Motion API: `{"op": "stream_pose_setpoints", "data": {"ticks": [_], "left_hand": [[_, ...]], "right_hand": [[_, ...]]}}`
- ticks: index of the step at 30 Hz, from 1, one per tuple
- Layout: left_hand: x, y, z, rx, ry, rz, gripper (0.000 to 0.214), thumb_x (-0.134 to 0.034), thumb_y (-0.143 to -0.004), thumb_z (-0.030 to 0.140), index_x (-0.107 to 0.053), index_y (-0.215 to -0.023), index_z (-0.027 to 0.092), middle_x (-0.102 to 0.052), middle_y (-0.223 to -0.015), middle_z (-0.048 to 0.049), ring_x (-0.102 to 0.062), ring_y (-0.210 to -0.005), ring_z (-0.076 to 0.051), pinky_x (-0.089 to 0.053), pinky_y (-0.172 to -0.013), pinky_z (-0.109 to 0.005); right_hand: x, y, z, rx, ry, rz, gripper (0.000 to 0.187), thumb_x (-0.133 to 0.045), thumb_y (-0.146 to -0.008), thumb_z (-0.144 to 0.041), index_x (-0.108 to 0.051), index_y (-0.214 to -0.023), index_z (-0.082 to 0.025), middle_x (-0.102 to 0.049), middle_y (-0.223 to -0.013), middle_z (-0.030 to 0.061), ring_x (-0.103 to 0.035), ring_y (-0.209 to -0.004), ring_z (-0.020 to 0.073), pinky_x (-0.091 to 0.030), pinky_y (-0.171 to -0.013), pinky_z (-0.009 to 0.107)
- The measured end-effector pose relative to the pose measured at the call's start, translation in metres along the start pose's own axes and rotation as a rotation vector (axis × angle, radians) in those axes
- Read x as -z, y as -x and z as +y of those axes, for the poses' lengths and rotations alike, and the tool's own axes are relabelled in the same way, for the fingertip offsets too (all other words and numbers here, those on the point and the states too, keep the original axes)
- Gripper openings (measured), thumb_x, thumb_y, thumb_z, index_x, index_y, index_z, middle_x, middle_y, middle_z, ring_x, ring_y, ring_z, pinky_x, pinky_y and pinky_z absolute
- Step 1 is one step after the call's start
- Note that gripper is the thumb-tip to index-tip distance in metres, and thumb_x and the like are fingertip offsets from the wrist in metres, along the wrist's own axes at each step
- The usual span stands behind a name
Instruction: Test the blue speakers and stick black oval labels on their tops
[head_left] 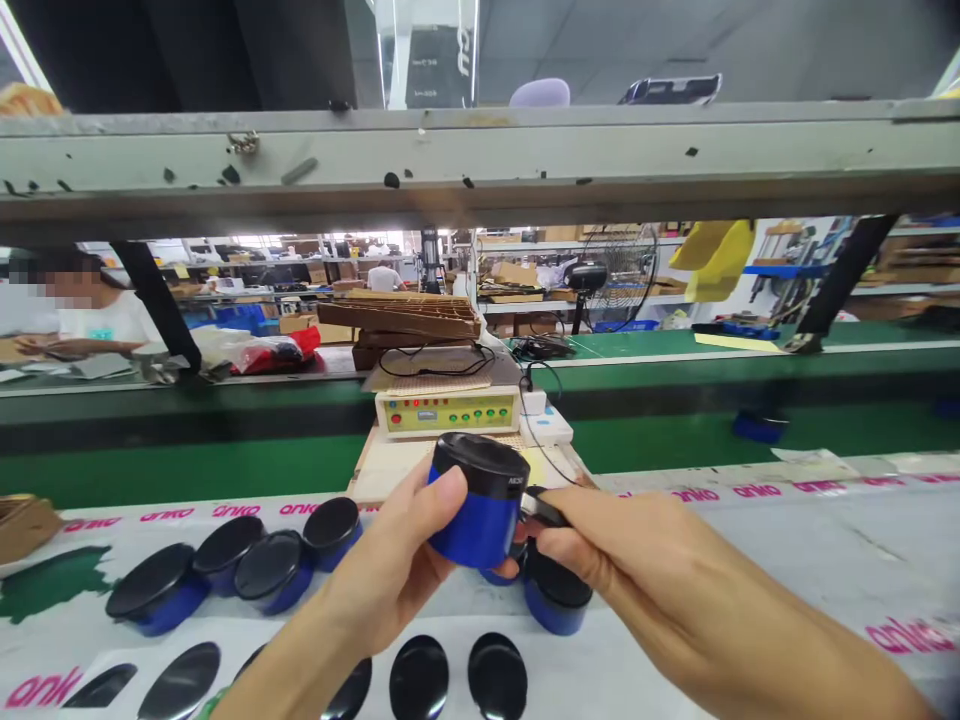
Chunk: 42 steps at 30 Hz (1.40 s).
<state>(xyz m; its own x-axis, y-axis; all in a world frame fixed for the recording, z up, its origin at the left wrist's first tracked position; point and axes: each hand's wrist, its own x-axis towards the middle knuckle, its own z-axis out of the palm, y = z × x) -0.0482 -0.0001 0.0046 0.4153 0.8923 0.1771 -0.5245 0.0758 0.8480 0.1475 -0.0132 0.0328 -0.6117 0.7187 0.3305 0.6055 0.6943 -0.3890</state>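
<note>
My left hand [401, 555] is closed around a blue cylindrical device [474, 525] with a black top, lifted above the bench and slightly tilted. Small pale lettering shows on its black band. In my right hand [637, 560] a dark cable plug [546, 506] is pinched against the device's right side; whether it is seated I cannot tell. Behind and below my right fingers stands another blue device [556, 595], with one more partly hidden beside it. Several similar devices [274, 570] stand to the left of my left forearm. Glossy black discs [418, 677] lie along the bench's near edge.
A tester box [448, 412] with lit buttons stands ahead, its cable [544, 445] trailing near my right hand. Beyond the paper-covered bench [750, 590] runs a green conveyor belt [660, 440] carrying a blue device [760, 427]. A shelf beam [480, 165] crosses overhead. Another person [97, 310] sits far left.
</note>
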Motion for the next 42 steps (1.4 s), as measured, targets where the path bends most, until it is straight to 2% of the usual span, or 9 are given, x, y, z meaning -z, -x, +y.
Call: {"op": "stream_pose_setpoints", "data": {"ticks": [3, 8, 13, 18, 23, 26, 28, 37, 42], "left_hand": [[0.001, 0.001, 0.0, -0.036, -0.102, 0.019, 0.039, -0.07, -0.078, 0.046, -0.06, -0.106, 0.02, -0.068, -0.093, -0.0039, -0.066, -0.077, -0.014, -0.055, -0.07, -0.024], [-0.001, 0.002, 0.0, -0.203, -0.408, 0.123, 0.045, -0.071, -0.075, 0.047, -0.055, -0.109, 0.021, -0.064, -0.11, -0.0052, -0.058, -0.108, -0.022, -0.041, -0.098, -0.034], [-0.003, 0.008, -0.004, -0.285, -0.677, 0.199, 0.053, -0.064, -0.075, 0.062, -0.048, -0.11, 0.025, -0.062, -0.109, -0.0028, -0.059, -0.101, -0.019, -0.045, -0.086, -0.028], [0.004, 0.013, -0.003, -0.374, -0.969, 0.205, 0.053, -0.069, -0.079, 0.043, -0.038, -0.12, 0.033, -0.059, -0.112, 0.0, -0.06, -0.099, -0.017, -0.048, -0.083, -0.026], [0.011, 0.012, 0.003, -0.923, -1.667, 0.214, 0.065, -0.073, -0.078, 0.03, -0.041, -0.134, 0.023, -0.043, -0.123, -0.0092, -0.046, -0.119, -0.025, -0.042, -0.102, -0.039], [0.008, 0.013, 0.007, -1.251, -1.832, 0.101, 0.052, -0.071, -0.076, 0.008, -0.052, -0.125, 0.015, -0.043, -0.111, -0.0072, -0.044, -0.122, -0.027, -0.042, -0.106, -0.041], [0.006, 0.014, 0.008, -1.347, -1.861, -0.026, 0.04, -0.068, -0.075, 0.001, -0.058, -0.113, 0.012, -0.041, -0.107, -0.0058, -0.04, -0.127, -0.03, -0.042, -0.109, -0.044], [0.007, 0.015, 0.016, -1.351, -1.936, -0.089, 0.029, -0.065, -0.076, 0.0, -0.063, -0.102, 0.013, -0.045, -0.107, -0.0063, -0.052, -0.112, -0.023, -0.046, -0.108, -0.045], [0.012, 0.013, 0.015, -1.251, -1.822, 0.057, 0.031, -0.066, -0.077, 0.001, -0.059, -0.104, 0.015, -0.043, -0.103, -0.0056, -0.045, -0.124, -0.028, -0.047, -0.106, -0.043]], "right_hand": [[0.0, 0.0, 0.006, -0.016, -0.021, -0.05, 0.035, -0.025, -0.101, -0.039, -0.046, -0.078, -0.023, -0.055, -0.07, -0.0017, -0.044, -0.058, 0.0139, -0.034, -0.055, 0.025], [0.0, 0.004, 0.008, -0.024, 0.04, -0.054, 0.033, -0.026, -0.101, -0.036, -0.046, -0.077, -0.023, -0.054, -0.067, -0.0022, -0.041, -0.054, 0.0132, -0.029, -0.051, 0.025], [-0.004, 0.003, 0.005, -0.024, 0.131, -0.012, 0.029, -0.028, -0.098, -0.026, -0.044, -0.074, -0.023, -0.055, -0.063, -0.0007, -0.039, -0.046, 0.0134, -0.025, -0.046, 0.027], [-0.013, -0.009, 0.014, -0.02, 0.02, -0.028, 0.026, -0.029, -0.097, -0.027, -0.042, -0.076, -0.022, -0.054, -0.065, 0.0006, -0.043, -0.052, 0.0148, -0.032, -0.049, 0.026], [-0.024, -0.027, 0.027, 0.043, -0.309, 0.015, 0.018, -0.034, -0.1, -0.028, -0.051, -0.099, -0.022, -0.061, -0.097, 0.0032, -0.057, -0.085, 0.0149, -0.046, -0.075, 0.026], [-0.028, -0.03, 0.027, 0.127, -0.399, 0.055, 0.018, -0.035, -0.099, -0.025, -0.051, -0.107, -0.022, -0.06, -0.109, 0.0053, -0.056, -0.097, 0.0161, -0.045, -0.085, 0.028], [-0.028, -0.03, 0.027, 0.134, -0.393, 0.065, 0.019, -0.036, -0.098, -0.022, -0.052, -0.107, -0.021, -0.062, -0.107, 0.0052, -0.058, -0.094, 0.0161, -0.047, -0.082, 0.027], [-0.035, -0.029, 0.029, 0.192, -0.245, 0.136, 0.017, -0.038, -0.093, -0.013, -0.05, -0.102, -0.022, -0.062, -0.093, 0.0039, -0.06, -0.083, 0.0156, -0.048, -0.071, 0.025], [-0.035, -0.028, 0.028, 0.157, -0.187, 0.137, 0.01, -0.038, -0.096, -0.021, -0.048, -0.092, -0.021, -0.061, -0.087, 0.0042, -0.056, -0.072, 0.0146, -0.045, -0.063, 0.025]]}}
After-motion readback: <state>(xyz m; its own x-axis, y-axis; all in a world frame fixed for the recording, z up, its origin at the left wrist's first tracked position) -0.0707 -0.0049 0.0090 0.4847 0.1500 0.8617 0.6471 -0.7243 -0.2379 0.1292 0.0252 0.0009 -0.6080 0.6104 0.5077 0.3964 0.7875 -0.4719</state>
